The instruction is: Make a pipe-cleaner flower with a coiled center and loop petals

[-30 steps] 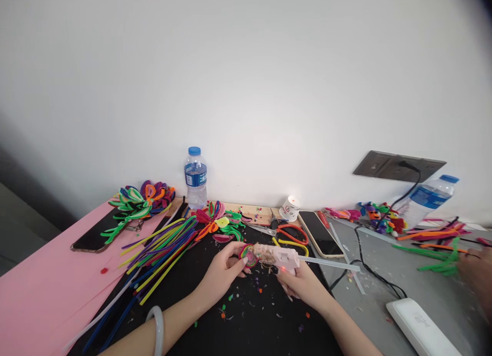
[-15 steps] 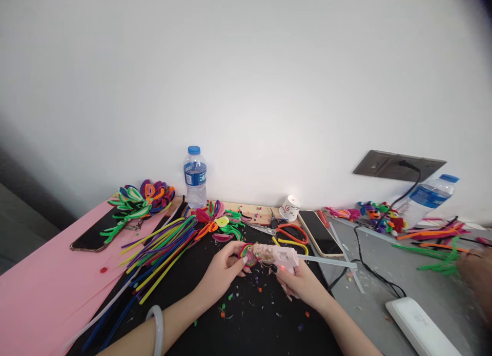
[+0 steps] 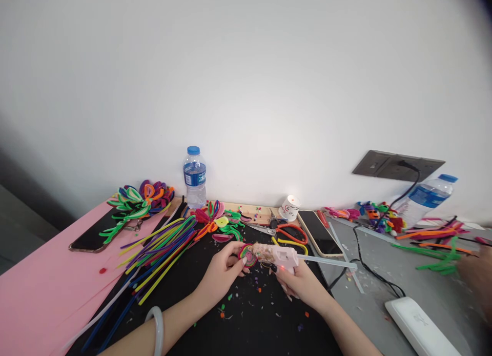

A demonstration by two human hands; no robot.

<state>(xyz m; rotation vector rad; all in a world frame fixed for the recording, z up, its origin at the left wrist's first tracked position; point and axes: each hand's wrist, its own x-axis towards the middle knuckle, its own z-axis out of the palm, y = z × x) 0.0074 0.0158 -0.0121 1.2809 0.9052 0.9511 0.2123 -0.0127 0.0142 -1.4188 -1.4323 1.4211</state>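
Note:
Near the middle of the black mat point(image 3: 246, 330), my right hand point(image 3: 302, 284) grips a pale pink hot glue gun point(image 3: 285, 254). A long clear glue stick point(image 3: 330, 262) juts from the gun's back end, and a small red light glows on its handle. Between the fingers and thumb of my left hand point(image 3: 222, 271) is a small coil of coloured pipe cleaner point(image 3: 249, 255), mostly pink and green. The gun's front, crusted with old glue, points left at the coil. Whether the nozzle touches it I cannot tell.
Loose pipe cleaners point(image 3: 165, 256) lie left of my hands. Behind are orange-handled scissors point(image 3: 290, 233), a paper cup point(image 3: 289, 208), a phone point(image 3: 320, 234) and a water bottle point(image 3: 195, 179). At right, a black cord point(image 3: 374, 271) runs near a white power strip point(image 3: 421, 325); another person's hand point(image 3: 476, 274) is at the edge.
Both my hands, the glue gun and the coil stay practically in place. The whole view shifts very slightly.

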